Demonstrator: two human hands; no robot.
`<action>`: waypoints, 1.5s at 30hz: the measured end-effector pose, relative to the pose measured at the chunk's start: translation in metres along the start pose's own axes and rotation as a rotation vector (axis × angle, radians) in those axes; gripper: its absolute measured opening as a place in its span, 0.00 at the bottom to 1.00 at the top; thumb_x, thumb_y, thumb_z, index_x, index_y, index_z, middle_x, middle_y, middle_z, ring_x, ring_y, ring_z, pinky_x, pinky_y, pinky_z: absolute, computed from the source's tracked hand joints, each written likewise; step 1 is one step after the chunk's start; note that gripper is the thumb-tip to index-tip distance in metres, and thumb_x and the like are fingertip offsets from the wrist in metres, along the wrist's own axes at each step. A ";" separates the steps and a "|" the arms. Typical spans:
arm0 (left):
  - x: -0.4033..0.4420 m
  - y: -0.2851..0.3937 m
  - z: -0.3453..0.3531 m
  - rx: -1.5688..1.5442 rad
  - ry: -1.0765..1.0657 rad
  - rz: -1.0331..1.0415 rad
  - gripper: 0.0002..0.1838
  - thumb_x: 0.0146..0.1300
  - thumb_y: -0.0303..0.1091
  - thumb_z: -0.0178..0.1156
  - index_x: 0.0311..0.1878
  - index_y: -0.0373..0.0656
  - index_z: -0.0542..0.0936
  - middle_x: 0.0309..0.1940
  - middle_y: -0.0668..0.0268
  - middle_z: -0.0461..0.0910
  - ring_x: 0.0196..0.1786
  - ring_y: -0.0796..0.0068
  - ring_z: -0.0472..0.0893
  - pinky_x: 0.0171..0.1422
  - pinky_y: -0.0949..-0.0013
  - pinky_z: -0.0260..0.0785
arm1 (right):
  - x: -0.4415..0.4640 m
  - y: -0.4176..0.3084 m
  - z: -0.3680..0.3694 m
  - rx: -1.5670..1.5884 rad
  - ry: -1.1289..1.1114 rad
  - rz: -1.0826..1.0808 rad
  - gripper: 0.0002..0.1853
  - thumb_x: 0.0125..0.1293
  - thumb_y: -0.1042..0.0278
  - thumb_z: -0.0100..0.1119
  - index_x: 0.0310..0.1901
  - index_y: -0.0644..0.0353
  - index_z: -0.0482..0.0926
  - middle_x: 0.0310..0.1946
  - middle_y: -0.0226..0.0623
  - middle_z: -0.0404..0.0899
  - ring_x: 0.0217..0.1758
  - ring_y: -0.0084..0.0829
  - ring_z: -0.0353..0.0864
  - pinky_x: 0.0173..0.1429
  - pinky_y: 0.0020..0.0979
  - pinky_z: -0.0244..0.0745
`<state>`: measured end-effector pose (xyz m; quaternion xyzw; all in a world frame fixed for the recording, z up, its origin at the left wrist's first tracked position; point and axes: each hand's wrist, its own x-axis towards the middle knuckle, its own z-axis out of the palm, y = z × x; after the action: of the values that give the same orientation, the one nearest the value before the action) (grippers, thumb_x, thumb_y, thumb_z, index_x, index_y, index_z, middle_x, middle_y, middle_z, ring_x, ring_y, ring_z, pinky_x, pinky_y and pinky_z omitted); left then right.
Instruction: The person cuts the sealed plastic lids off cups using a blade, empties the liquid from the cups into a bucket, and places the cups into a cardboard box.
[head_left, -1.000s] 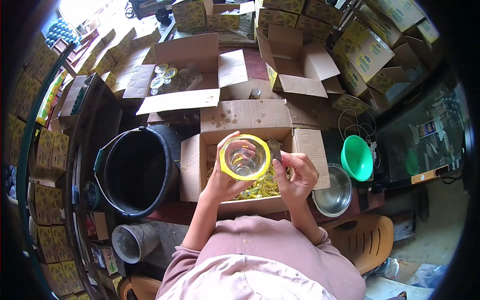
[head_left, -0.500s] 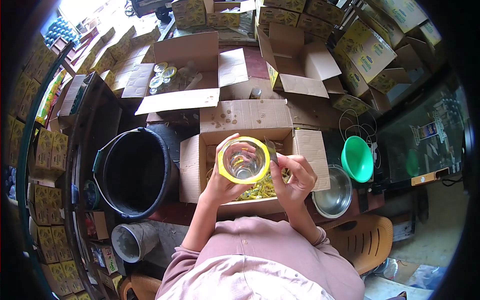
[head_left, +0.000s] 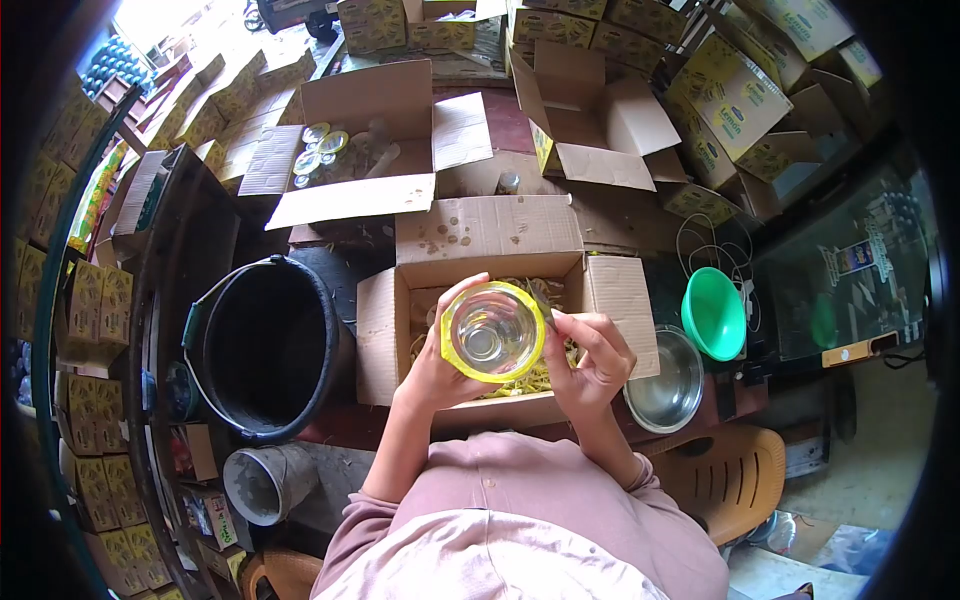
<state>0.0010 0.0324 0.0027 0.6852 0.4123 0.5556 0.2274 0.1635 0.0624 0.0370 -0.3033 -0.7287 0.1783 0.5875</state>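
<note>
My left hand [head_left: 436, 362] is wrapped round a clear glass jar [head_left: 487, 336] with a yellow band at its rim, its round opening facing me. To the right, my right hand [head_left: 592, 362] pinches a thin dark blade [head_left: 544, 306] whose edge lies against the jar's rim. Both hands are above an open cardboard box [head_left: 488, 232]. Inside the box lie yellow and clear strips [head_left: 528, 384], partly hidden by the jar and hands.
A black bucket [head_left: 270, 345] stands left of the box, with a grey bucket [head_left: 262, 487] below. On the right are a green bowl [head_left: 714, 314] and a metal bowl [head_left: 664, 385]. Behind, an open box [head_left: 370, 100] holds jars; another open box [head_left: 604, 115] stands beside it.
The jar has shifted slightly down and to the right in my left hand, and its opening has turned more squarely towards me. The blade has moved down along the jar's right side.
</note>
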 end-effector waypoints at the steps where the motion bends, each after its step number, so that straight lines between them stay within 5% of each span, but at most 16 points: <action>1: 0.000 0.000 -0.001 0.001 -0.002 0.005 0.43 0.37 0.34 0.73 0.58 0.40 0.61 0.58 0.57 0.58 0.54 0.66 0.70 0.58 0.66 0.65 | 0.000 -0.001 0.000 -0.004 0.002 -0.007 0.12 0.46 0.83 0.63 0.35 0.62 0.79 0.25 0.37 0.77 0.26 0.27 0.78 0.30 0.23 0.73; 16: 0.003 0.010 -0.007 0.037 -0.057 0.090 0.44 0.35 0.36 0.74 0.58 0.39 0.63 0.57 0.57 0.61 0.56 0.66 0.69 0.60 0.65 0.64 | 0.003 -0.008 -0.002 -0.091 0.001 -0.129 0.13 0.45 0.84 0.62 0.35 0.62 0.80 0.26 0.35 0.77 0.26 0.27 0.77 0.29 0.24 0.73; 26: -0.006 0.001 -0.001 -0.519 -0.047 -0.069 0.47 0.32 0.35 0.74 0.59 0.39 0.61 0.58 0.58 0.57 0.58 0.66 0.66 0.61 0.65 0.61 | -0.002 -0.005 -0.007 0.045 0.013 0.070 0.11 0.47 0.83 0.63 0.35 0.62 0.79 0.25 0.36 0.78 0.25 0.25 0.78 0.30 0.22 0.73; 32: -0.024 -0.012 0.006 -0.638 0.023 -0.325 0.45 0.30 0.32 0.74 0.57 0.40 0.62 0.53 0.62 0.57 0.57 0.68 0.64 0.59 0.68 0.61 | -0.004 -0.017 -0.005 -0.014 0.029 -0.021 0.12 0.46 0.82 0.63 0.35 0.61 0.79 0.25 0.35 0.77 0.24 0.25 0.78 0.27 0.22 0.73; 45: -0.014 -0.009 0.004 -0.487 -0.098 -0.111 0.49 0.32 0.33 0.73 0.60 0.39 0.57 0.55 0.61 0.57 0.57 0.67 0.65 0.60 0.65 0.60 | 0.002 -0.014 -0.008 -0.040 0.010 -0.075 0.13 0.44 0.84 0.64 0.35 0.61 0.79 0.25 0.35 0.77 0.25 0.27 0.78 0.27 0.23 0.74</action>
<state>0.0009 0.0264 -0.0136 0.6127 0.2918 0.5914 0.4356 0.1672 0.0524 0.0495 -0.2885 -0.7401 0.1402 0.5911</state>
